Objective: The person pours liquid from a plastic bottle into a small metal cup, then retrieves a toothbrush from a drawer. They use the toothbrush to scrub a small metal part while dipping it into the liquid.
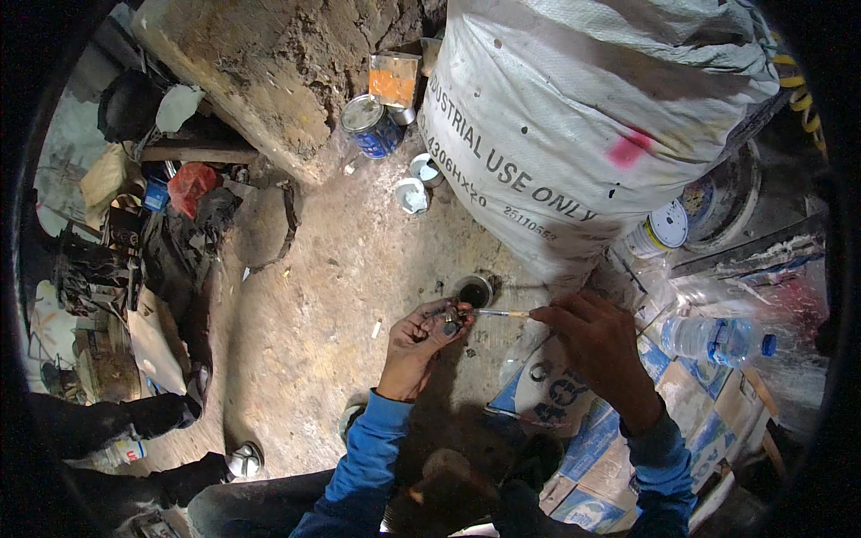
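Left hand [414,348], half-curled, pinches small object [451,316]; right hand [599,348], closed, grips slim tool [502,313].

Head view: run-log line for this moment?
left hand: holds small piece | right hand: holds slim brush-like tool, tip at left fingers | beyond hands: round container, white sack

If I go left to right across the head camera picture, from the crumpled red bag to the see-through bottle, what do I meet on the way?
Crumpled red bag → left hand → thin brush → right hand → see-through bottle.
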A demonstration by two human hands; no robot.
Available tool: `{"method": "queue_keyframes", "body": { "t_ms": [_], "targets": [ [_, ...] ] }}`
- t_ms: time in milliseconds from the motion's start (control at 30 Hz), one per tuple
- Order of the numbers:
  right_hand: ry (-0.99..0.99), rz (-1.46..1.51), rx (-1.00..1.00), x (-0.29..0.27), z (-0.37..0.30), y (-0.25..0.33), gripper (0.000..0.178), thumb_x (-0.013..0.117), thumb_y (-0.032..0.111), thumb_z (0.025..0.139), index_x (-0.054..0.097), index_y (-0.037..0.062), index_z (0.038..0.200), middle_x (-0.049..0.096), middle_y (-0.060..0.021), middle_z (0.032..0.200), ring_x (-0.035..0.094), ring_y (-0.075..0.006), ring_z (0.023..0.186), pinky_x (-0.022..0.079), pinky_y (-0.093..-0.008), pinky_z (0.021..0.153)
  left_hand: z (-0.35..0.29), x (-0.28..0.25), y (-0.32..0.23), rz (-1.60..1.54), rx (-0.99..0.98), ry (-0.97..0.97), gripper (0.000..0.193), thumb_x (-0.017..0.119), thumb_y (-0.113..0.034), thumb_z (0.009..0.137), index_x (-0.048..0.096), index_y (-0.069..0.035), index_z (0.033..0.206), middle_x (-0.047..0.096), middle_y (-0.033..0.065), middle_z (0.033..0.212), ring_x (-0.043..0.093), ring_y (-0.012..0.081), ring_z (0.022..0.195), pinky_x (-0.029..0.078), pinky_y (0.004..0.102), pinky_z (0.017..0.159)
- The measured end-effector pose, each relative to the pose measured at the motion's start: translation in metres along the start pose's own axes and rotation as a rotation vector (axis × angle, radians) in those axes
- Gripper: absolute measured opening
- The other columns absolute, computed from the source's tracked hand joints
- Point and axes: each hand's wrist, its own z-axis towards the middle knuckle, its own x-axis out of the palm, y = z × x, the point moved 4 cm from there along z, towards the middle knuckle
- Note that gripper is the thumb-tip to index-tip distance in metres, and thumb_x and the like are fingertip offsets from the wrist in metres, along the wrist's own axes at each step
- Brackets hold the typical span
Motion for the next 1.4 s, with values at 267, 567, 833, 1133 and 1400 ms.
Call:
{"method": "queue_keyframes", "body": {
  "t_ms": [267, 567, 833, 1133, 1400],
  "targets": [
    [-0.054, 0.033, -0.021, -0.011, -0.004, 0.004, 0.03, 0.065, 0.002, 0.072, 0.065, 0.0139, 0.099, 0.062, -0.0044, 0.089, 0.061, -0.0243, 0.079, 0.051, -0.0363, 0.065, -0.003, 0.004, -0.004, 0.004, 0.029, 0.003, 0.045, 0.069, -0.011, 0.085, 0.05, 0.008, 0.121, 0.061, 0.02, 0.117, 0.061, 0.0272, 0.107, 0.047, 0.0362, 0.098],
    [-0.078, 0.064, -0.026, -0.009, -0.005, 0.002, 0.032, 0.065, -0.001, 0.07, 0.065, 0.0125, 0.1, 0.063, -0.0053, 0.086, 0.061, -0.0247, 0.077, 0.051, -0.0368, 0.063, -0.004, 0.005, -0.005, -0.02, -0.005, -0.017, 0.048, 0.071, -0.015, 0.084, 0.05, 0.007, 0.121, 0.06, 0.0202, 0.118, 0.061, 0.0279, 0.107, 0.048, 0.0368, 0.096],
    [-0.015, 0.073, -0.002, -0.007, -0.004, 0.003, 0.035, 0.065, -0.003, 0.071, 0.064, 0.0106, 0.103, 0.064, -0.0064, 0.087, 0.061, -0.0257, 0.077, 0.052, -0.0375, 0.065, -0.005, 0.006, -0.008, -0.045, 0.001, -0.007, 0.05, 0.071, -0.015, 0.084, 0.049, 0.008, 0.122, 0.058, 0.0203, 0.12, 0.06, 0.0281, 0.109, 0.048, 0.037, 0.097],
    [0.087, 0.07, 0.025, -0.01, -0.011, 0.006, 0.054, 0.067, 0.0, 0.064, 0.058, 0.0099, 0.117, 0.065, -0.0089, 0.096, 0.062, -0.0286, 0.084, 0.053, -0.0393, 0.069, -0.006, 0.003, -0.007, -0.077, 0.028, -0.013, 0.051, 0.072, -0.013, 0.083, 0.048, 0.007, 0.123, 0.058, 0.0199, 0.121, 0.059, 0.0268, 0.111, 0.045, 0.0388, 0.101],
    [0.091, 0.141, 0.047, 0.004, -0.016, 0.007, 0.048, 0.061, -0.001, 0.071, 0.057, 0.0081, 0.118, 0.066, -0.0109, 0.09, 0.062, -0.0283, 0.077, 0.051, -0.0417, 0.066, -0.006, 0.001, -0.007, -0.083, 0.069, -0.014, 0.047, 0.074, -0.013, 0.081, 0.051, 0.004, 0.117, 0.059, 0.0189, 0.12, 0.058, 0.0274, 0.111, 0.045, 0.0394, 0.1]
  ]
}}
